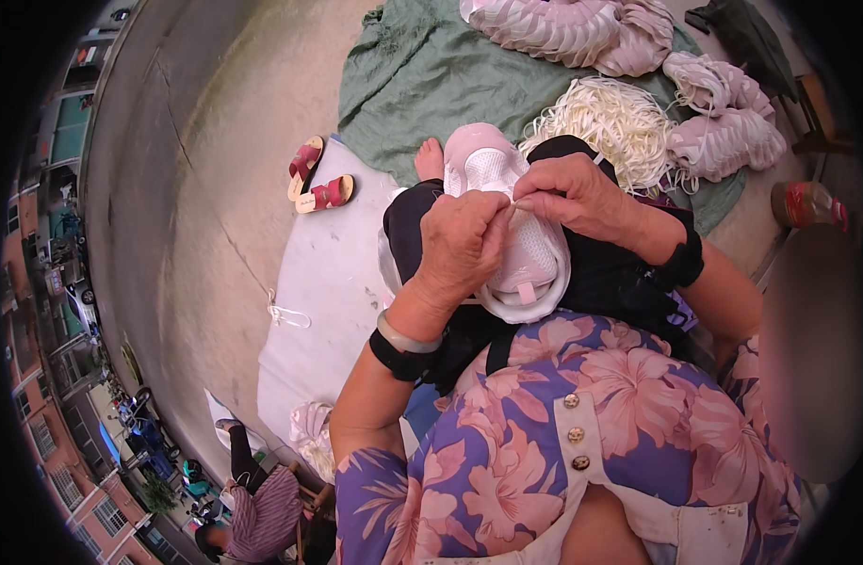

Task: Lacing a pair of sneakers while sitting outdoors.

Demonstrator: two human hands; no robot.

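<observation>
A pink and white shoe upper (pixel 533 252) lies across my lap, its rounded toe pointing away from me. My left hand (pixel 460 240) is over the left side of the upper, thumb and fingers pinched together. From the right, my right hand (pixel 582 196) meets it, also in a pinch, and the fingertips of both nearly touch above the upper's middle. Whatever they grip is too small to make out. Just beyond my right hand lies a heap of cream-white shoelaces (pixel 596 122).
Rows of stacked pink uppers (pixel 554 33) rest on a green cloth (pixel 422 80), with more bundled uppers (pixel 724 141) at right. Red sandals (pixel 326 195) stand by a white sheet (pixel 323 273). A jar (pixel 806 204) is at far right. Another person (pixel 262 513) sits at lower left.
</observation>
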